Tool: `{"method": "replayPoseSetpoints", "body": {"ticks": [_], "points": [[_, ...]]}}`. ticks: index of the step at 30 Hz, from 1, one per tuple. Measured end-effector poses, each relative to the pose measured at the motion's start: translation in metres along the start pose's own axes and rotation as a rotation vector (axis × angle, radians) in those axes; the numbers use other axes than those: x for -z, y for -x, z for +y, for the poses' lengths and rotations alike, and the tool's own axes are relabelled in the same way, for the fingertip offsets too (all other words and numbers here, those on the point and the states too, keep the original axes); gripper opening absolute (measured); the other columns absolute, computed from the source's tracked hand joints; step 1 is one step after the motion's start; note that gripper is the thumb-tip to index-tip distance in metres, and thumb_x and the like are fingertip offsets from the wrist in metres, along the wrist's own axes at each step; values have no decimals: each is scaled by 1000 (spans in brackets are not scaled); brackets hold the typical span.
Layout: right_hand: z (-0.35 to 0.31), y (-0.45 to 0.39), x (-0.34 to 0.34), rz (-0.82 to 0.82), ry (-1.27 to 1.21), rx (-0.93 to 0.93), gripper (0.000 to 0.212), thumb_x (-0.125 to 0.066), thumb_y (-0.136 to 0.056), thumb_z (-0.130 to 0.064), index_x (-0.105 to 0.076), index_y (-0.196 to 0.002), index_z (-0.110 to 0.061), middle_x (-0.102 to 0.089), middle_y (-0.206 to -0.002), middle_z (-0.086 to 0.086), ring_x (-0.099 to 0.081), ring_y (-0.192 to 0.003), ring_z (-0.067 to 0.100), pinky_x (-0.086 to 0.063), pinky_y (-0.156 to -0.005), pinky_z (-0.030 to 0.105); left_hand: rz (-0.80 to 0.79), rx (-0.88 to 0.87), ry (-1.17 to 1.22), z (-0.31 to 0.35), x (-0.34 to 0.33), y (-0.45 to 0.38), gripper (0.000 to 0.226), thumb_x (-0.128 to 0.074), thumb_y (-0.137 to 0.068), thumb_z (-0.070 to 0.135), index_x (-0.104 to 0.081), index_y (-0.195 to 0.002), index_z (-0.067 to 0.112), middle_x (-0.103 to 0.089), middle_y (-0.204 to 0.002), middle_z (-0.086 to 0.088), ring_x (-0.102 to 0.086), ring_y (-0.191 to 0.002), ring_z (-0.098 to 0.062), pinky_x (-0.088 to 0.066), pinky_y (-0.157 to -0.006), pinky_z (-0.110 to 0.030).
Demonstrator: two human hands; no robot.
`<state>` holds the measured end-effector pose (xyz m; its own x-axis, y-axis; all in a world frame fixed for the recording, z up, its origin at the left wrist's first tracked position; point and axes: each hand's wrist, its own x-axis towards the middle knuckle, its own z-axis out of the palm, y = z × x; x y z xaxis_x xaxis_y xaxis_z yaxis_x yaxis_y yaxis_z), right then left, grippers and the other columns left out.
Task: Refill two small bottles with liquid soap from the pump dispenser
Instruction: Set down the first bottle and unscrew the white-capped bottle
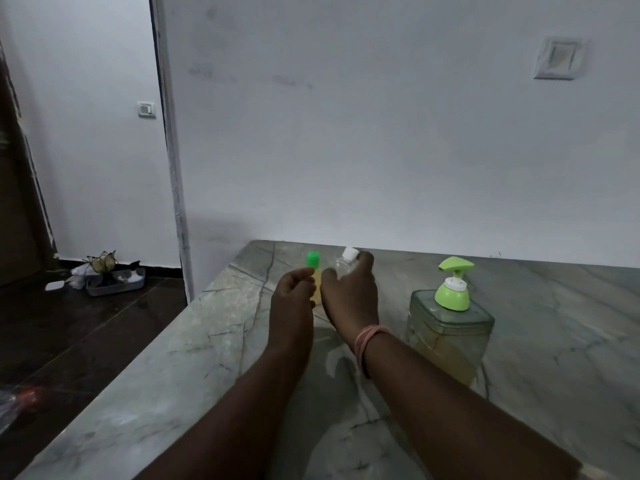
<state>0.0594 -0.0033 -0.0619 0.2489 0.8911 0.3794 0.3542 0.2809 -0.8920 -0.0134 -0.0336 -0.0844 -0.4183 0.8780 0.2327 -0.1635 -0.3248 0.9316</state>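
A small bottle with a green cap [313,260] and yellowish liquid stands on the marble counter [207,341], mostly hidden behind my left hand [292,296]. That hand's fingers curl close to the bottle; whether they touch it I cannot tell. My right hand [349,292] is wrapped around a clear small bottle with a white cap [346,263], tilted to the right. The pump dispenser [450,327], a clear square jar with a green pump head and yellow soap low inside, stands to the right of my right hand.
A white wall rises right behind the counter, with a switch plate [557,58] at upper right. The counter's left edge drops to a dark floor, where a grey tray [116,282] of small items lies by the far wall.
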Motion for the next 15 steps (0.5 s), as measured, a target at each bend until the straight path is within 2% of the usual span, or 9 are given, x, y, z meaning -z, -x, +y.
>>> {"method": "replayPoseSetpoints", "body": {"ticks": [1,3,6,8,10,12,14,15], "points": [[-5,4,7,-30,-25,37,37,-62,-87,-27,-43,-119,-22,-61,-113,8,-62,-96,26,-53,-80,39,-14,-21,-11,0,0,1,26,-47,-103,11,-66,-120,11,-68,-119,-14,-65,-111,-30,-56,-95,-50],[-12,11,21,-96,-52,64,34,-66,-84,-32,-46,-111,-26,-62,-107,2,-64,-90,18,-52,-72,31,-88,-19,1,1,-3,6,31,-43,-107,30,-70,-115,16,-74,-110,-8,-70,-101,-24,-61,-76,-42],[-22,15,36,-201,-107,11,37,-69,-83,-44,-52,-110,-24,-65,-106,0,-67,-92,17,-58,-79,37,-205,-12,18,3,-4,13,55,-34,-104,60,-78,-101,27,-78,-93,-5,-72,-76,-19,-56,-55,-34],[-29,15,43,-231,-86,29,38,-66,-85,-53,-56,-106,-22,-65,-103,-1,-66,-92,17,-56,-80,35,-220,-76,-10,2,-4,14,66,-31,-96,75,-78,-100,29,-73,-81,-7,-62,-62,-15,-46,-46,-28],[-33,14,47,-222,-82,52,38,-66,-85,-55,-57,-102,-22,-65,-102,0,-65,-93,18,-55,-80,35,-259,-108,-19,2,-1,14,74,-28,-91,84,-77,-105,30,-71,-77,-6,-60,-60,-14,-44,-44,-27],[-31,15,49,-235,-93,44,38,-68,-84,-53,-57,-104,-23,-62,-110,4,-64,-98,21,-56,-84,40,-320,-77,2,3,3,14,77,-28,-85,89,-78,-106,34,-75,-80,-5,-67,-65,-19,-51,-48,-31],[-25,20,49,-275,-160,41,36,-71,-85,-48,-57,-108,-24,-61,-113,5,-65,-94,16,-60,-79,37,-372,-22,16,1,3,13,77,-28,-79,92,-78,-105,40,-80,-94,-4,-76,-79,-24,-63,-62,-44],[-21,22,48,-277,-172,61,36,-72,-84,-47,-57,-108,-25,-60,-112,4,-65,-92,13,-60,-78,35,-376,5,20,0,2,13,76,-27,-77,93,-78,-104,44,-80,-99,-3,-77,-84,-23,-63,-70,-50]]}}
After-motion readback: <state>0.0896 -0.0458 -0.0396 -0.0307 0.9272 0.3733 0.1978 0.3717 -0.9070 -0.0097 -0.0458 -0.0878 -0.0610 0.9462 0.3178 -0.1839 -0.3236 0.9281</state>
